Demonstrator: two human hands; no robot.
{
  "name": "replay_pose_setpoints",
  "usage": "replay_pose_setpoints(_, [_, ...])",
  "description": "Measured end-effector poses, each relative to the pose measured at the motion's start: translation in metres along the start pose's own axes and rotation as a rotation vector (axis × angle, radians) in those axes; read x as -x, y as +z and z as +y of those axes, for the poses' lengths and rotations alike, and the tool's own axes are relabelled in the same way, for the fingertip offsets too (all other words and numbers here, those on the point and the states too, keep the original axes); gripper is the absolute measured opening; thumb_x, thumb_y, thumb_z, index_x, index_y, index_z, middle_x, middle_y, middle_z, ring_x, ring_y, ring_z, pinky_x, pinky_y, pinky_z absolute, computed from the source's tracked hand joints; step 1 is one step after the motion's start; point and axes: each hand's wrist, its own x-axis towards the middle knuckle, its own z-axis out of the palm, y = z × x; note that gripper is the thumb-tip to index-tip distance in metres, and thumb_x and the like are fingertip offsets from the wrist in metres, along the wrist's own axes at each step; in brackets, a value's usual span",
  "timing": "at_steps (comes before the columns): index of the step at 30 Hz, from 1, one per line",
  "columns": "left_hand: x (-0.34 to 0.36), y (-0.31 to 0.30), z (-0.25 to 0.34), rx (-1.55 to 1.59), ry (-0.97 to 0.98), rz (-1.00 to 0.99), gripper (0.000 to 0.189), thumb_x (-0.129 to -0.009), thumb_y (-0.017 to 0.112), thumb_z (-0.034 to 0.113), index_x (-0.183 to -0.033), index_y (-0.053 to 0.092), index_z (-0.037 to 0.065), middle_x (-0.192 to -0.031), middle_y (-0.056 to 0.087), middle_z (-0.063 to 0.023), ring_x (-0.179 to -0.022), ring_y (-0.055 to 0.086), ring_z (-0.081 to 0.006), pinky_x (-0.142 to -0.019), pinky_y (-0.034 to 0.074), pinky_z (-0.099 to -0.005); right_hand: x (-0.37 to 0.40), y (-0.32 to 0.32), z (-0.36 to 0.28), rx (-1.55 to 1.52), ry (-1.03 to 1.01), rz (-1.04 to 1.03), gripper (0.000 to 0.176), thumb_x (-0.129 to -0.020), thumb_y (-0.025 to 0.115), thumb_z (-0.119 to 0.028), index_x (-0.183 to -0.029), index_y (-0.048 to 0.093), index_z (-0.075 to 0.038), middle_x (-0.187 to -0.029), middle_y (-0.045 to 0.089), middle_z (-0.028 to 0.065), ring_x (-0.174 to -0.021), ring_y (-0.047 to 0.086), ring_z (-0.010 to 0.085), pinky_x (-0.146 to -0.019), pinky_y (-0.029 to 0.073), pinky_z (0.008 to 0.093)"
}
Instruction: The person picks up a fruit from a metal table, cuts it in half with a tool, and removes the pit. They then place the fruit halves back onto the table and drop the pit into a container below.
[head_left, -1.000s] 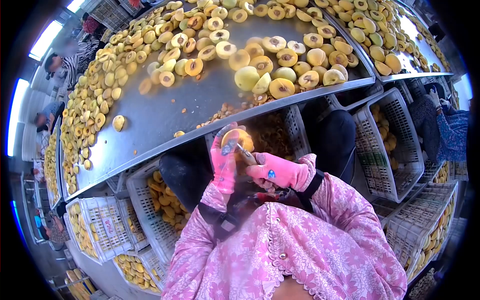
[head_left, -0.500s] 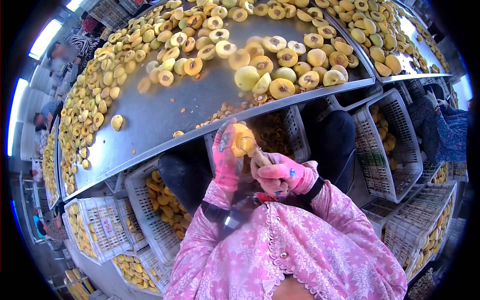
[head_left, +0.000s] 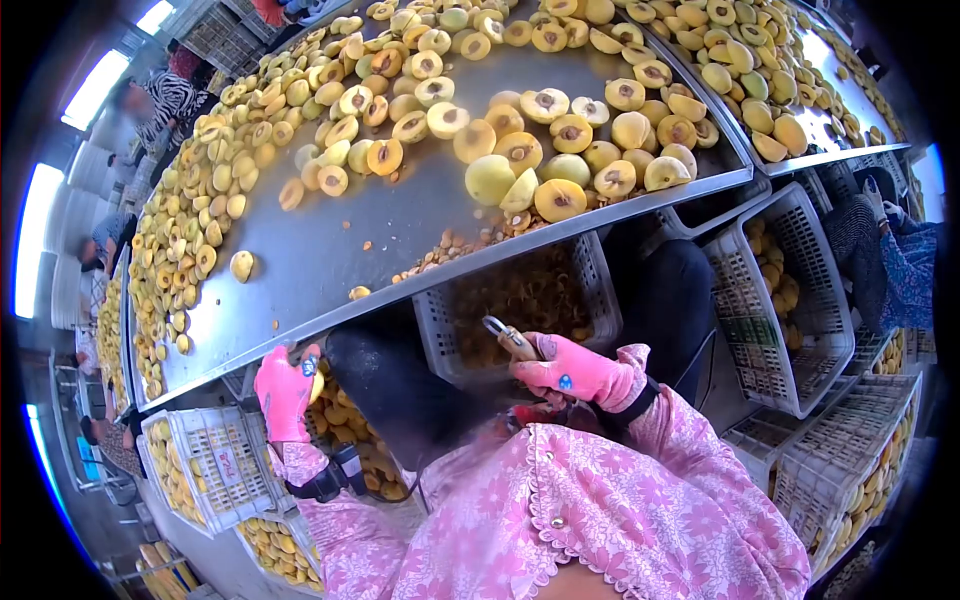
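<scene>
My left hand (head_left: 287,392), in a pink glove, is over the crate of peach halves at my left, its fingers curled round a yellow peach half (head_left: 318,387) that shows only at its edge. In front of my body, my right hand (head_left: 568,372), also gloved in pink, grips a pitting tool (head_left: 517,343). This tool has a wooden handle and a rounded metal tip pointing up and left. Below the table edge, between my knees, stands a crate (head_left: 437,330) with brownish scraps in it.
A metal table (head_left: 330,245) carries many peach halves (head_left: 490,180), with pit bits along its near edge. White crates of peach halves stand left (head_left: 225,465) and right (head_left: 780,300). Other people (head_left: 905,265) sit at the far right and left.
My left hand has moved left and down with the peach half, away from the pitting tool, to the left crate. My right hand stays near its place, still holding the tool.
</scene>
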Motion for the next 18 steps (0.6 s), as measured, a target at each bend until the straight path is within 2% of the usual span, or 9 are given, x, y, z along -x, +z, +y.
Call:
replay_pose_setpoints(2, [-0.012,-0.005,0.025,-0.007,0.147,0.056,0.049,-0.076,0.07,0.033,-0.109,0.059,-0.001,-0.102,0.062,-0.0213,-0.094,0.062,-0.0352,-0.082,0.048,-0.0384,-0.003,0.002,-0.003,0.019,-0.017,0.022,0.019,-0.087,0.056,-0.017,-0.101,0.048,-0.007,-0.071,0.048,-0.0045,-0.056,0.045,0.0035,-0.05,0.037,0.0186])
replay_pose_setpoints(4, [-0.038,0.012,0.07,0.287,0.431,0.128,0.052,-0.077,0.069,0.036,-0.111,0.058,-0.001,-0.103,0.061,-0.0226,-0.096,0.061,-0.0354,-0.082,0.048,-0.0373,-0.004,-0.003,-0.001,0.004,0.003,0.002,0.02,-0.087,0.055,-0.016,-0.103,0.048,-0.006,-0.075,0.049,-0.0041,-0.061,0.047,0.0036,-0.053,0.039,0.0192])
replay_pose_setpoints(6, [-0.056,0.014,0.144,0.641,0.478,-0.07,0.051,-0.077,0.071,0.032,-0.111,0.057,-0.003,-0.105,0.062,-0.022,-0.1,0.061,-0.0312,-0.083,0.047,-0.0347,-0.004,-0.008,0.001,0.032,-0.024,0.008,0.021,-0.087,0.055,-0.016,-0.104,0.049,-0.006,-0.075,0.05,-0.0041,-0.062,0.047,0.0036,-0.054,0.039,0.0194])
replay_pose_setpoints(7, [-0.071,0.028,0.174,0.646,0.499,-0.069,0.051,-0.078,0.069,0.036,-0.11,0.057,-0.002,-0.102,0.062,-0.0223,-0.098,0.061,-0.0335,-0.082,0.048,-0.0362,-0.003,-0.004,-0.004,-0.041,-0.059,0.048,0.024,-0.086,0.06,-0.019,-0.101,0.046,-0.006,-0.065,0.049,-0.0023,-0.048,0.045,0.005,-0.044,0.037,0.0185])
replay_pose_setpoints(11, [-0.107,0.067,0.279,0.451,0.409,-0.194,0.06,-0.075,0.066,0.049,-0.104,0.055,-0.003,-0.095,0.063,-0.0253,-0.092,0.061,-0.0365,-0.078,0.049,-0.0385,0.002,-0.012,-0.007,-0.107,-0.064,0.106,0.024,-0.086,0.06,-0.02,-0.101,0.047,-0.006,-0.067,0.051,-0.0022,-0.049,0.046,0.0049,-0.045,0.037,0.0184])
replay_pose_setpoints(12, [-0.113,0.085,0.291,0.432,0.386,-0.191,0.062,-0.074,0.066,0.051,-0.103,0.054,-0.003,-0.095,0.062,-0.0266,-0.091,0.061,-0.0371,-0.077,0.049,-0.039,0.002,-0.014,-0.007,-0.103,-0.07,0.123,0.024,-0.086,0.06,-0.019,-0.101,0.047,-0.006,-0.066,0.051,-0.0022,-0.049,0.046,0.005,-0.045,0.037,0.0186])
replay_pose_setpoints(13, [-0.118,0.092,0.299,0.417,0.361,-0.217,0.067,-0.073,0.068,0.048,-0.108,0.051,-0.005,-0.095,0.063,-0.0247,-0.089,0.063,-0.0338,-0.077,0.05,-0.0389,0.0,-0.016,-0.005,-0.099,-0.076,0.138,0.024,-0.086,0.06,-0.019,-0.101,0.047,-0.007,-0.066,0.05,-0.0021,-0.049,0.046,0.0051,-0.044,0.037,0.0187])
replay_pose_setpoints(16, [-0.123,0.098,0.28,0.856,0.422,-0.338,0.073,-0.074,0.067,0.05,-0.117,0.048,-0.007,-0.104,0.062,-0.0204,-0.09,0.063,-0.0336,-0.078,0.051,-0.0374,0.001,-0.02,-0.009,-0.093,-0.086,0.166,0.024,-0.086,0.059,-0.019,-0.102,0.047,-0.007,-0.067,0.05,-0.0017,-0.049,0.045,0.0054,-0.043,0.037,0.0193])
replay_pose_setpoints(18, [-0.116,0.097,0.253,1.467,0.295,-0.732,0.056,-0.079,0.061,0.031,-0.12,0.046,-0.003,-0.113,0.057,-0.0196,-0.096,0.061,-0.0324,-0.081,0.052,-0.0426,0.002,-0.019,-0.011,-0.083,-0.107,0.181,0.024,-0.086,0.059,-0.018,-0.103,0.046,-0.007,-0.068,0.05,-0.0012,-0.049,0.045,0.0057,-0.043,0.037,0.0197])
